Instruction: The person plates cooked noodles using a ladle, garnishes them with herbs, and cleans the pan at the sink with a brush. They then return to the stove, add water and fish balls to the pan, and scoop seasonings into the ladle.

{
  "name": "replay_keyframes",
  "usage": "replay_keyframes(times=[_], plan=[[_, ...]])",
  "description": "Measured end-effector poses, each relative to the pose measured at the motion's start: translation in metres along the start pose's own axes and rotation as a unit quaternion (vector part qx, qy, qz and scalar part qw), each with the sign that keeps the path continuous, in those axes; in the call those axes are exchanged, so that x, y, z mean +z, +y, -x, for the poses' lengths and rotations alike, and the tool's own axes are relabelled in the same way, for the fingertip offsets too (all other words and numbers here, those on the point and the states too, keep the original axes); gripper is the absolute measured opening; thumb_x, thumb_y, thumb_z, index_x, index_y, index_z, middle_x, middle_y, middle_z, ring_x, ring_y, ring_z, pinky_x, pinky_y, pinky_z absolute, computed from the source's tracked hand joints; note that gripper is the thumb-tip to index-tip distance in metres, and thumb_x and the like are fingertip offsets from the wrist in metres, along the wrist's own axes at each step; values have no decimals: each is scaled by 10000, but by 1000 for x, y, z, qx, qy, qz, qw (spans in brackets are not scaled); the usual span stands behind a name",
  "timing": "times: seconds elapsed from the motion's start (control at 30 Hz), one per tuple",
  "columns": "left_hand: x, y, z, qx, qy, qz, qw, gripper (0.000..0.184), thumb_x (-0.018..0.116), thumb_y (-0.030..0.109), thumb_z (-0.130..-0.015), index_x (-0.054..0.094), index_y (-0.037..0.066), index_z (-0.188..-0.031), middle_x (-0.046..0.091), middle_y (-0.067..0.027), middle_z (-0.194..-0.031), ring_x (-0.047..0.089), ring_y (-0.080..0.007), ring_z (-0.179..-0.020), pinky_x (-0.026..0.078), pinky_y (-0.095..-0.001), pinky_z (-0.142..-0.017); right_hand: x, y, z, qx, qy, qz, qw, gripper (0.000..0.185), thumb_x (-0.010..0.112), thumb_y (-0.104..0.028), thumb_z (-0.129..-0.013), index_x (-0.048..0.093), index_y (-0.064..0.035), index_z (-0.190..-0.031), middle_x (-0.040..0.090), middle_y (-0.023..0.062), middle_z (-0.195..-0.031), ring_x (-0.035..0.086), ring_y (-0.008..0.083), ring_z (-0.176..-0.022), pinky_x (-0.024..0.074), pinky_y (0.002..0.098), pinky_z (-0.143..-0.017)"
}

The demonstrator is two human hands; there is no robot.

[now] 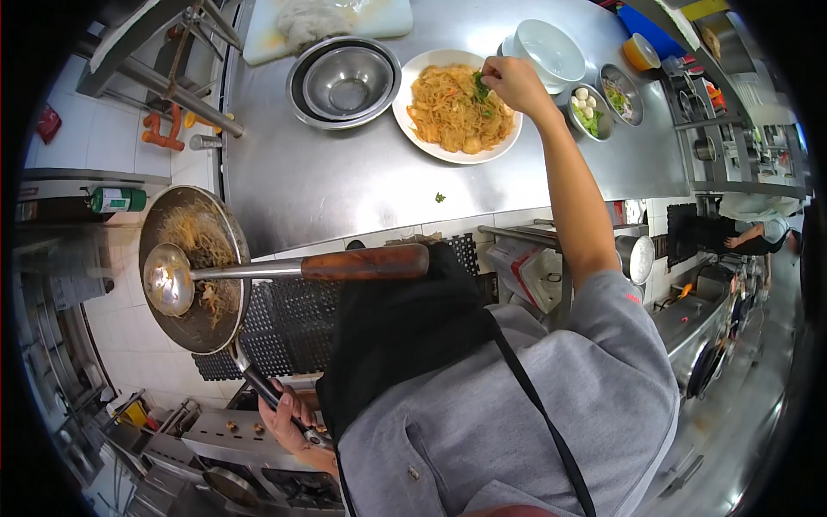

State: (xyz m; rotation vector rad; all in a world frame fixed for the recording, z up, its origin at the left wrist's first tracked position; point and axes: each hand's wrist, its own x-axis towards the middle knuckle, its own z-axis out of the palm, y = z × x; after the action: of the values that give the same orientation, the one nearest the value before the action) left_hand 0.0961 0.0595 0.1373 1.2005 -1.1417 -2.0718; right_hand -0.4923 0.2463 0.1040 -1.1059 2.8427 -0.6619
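Note:
My left hand (291, 420) is wrapped round the black handle of a frying pan (153, 284), held out at my left side. Scraps of noodles cling to its inside. A ladle (170, 277) with a wooden handle rests across the pan, its handle reaching in front of my apron. Over a white plate (413, 129) of fried noodles (457, 108), my right hand (510, 82) pinches green herb leaves (481, 84) at its fingertips. More leaves lie on the noodles. A single herb sprig (440, 197) sits on the steel table (301, 198).
Nested metal bowls (347, 84) stand left of the plate, near a white cutting board (392, 19). To its right are a pale bowl (551, 52) and small metal bowls of ingredients (590, 112). Stove burners (301, 487) are at lower left. Another person (754, 234) stands far right.

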Motion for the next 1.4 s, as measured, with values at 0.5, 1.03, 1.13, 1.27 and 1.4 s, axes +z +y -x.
replay_keyframes(times=[0.5, 1.03, 1.13, 1.27, 1.4], plan=[[-5, -2, -1, 1, 13, 9, 1000, 264, 636, 83, -856, 429, 19, -1008, 422, -27, -583, 398, -102, -371, 355, -243, -323, 5, 2, -6, -37, -27, -6, 999, 170, 625, -79, -836, 687, -5, -976, 683, 162, -787, 640, 274, -700, 497, 389, -668], [-13, -6, 2, 0, 14, 32, 999, 280, 635, 86, -853, 425, 20, -1026, 412, -23, -579, 403, -103, -373, 363, -242, -328, -15, -10, -5, 0, -40, -47, 998, 184, 632, -34, -840, 686, -5, -1014, 711, 147, -851, 685, 225, -745, 544, 345, -699], [-14, -7, 2, 3, 15, 34, 999, 280, 633, 84, -855, 425, 17, -1029, 415, -25, -585, 402, -101, -374, 362, -240, -327, -15, -12, -5, -15, -37, -37, 999, 180, 656, -44, -817, 691, -14, -990, 718, 152, -868, 693, 260, -815, 542, 366, -759], [-13, -6, 2, 2, 16, 33, 999, 278, 629, 80, -855, 424, 14, -1032, 417, -28, -589, 401, -99, -375, 361, -239, -326, -18, -23, 0, 31, -64, -62, 996, 165, 696, -70, -808, 708, -19, -965, 723, 146, -909, 692, 266, -855, 538, 365, -782], [-12, -6, 4, 2, 18, 35, 999, 272, 622, 78, -855, 424, 14, -1029, 415, -28, -588, 399, -98, -374, 361, -237, -326, -6, -6, -4, 28, -79, -55, 995, 166, 710, -90, -810, 721, -28, -963, 719, 130, -872, 689, 273, -843, 536, 368, -786]])
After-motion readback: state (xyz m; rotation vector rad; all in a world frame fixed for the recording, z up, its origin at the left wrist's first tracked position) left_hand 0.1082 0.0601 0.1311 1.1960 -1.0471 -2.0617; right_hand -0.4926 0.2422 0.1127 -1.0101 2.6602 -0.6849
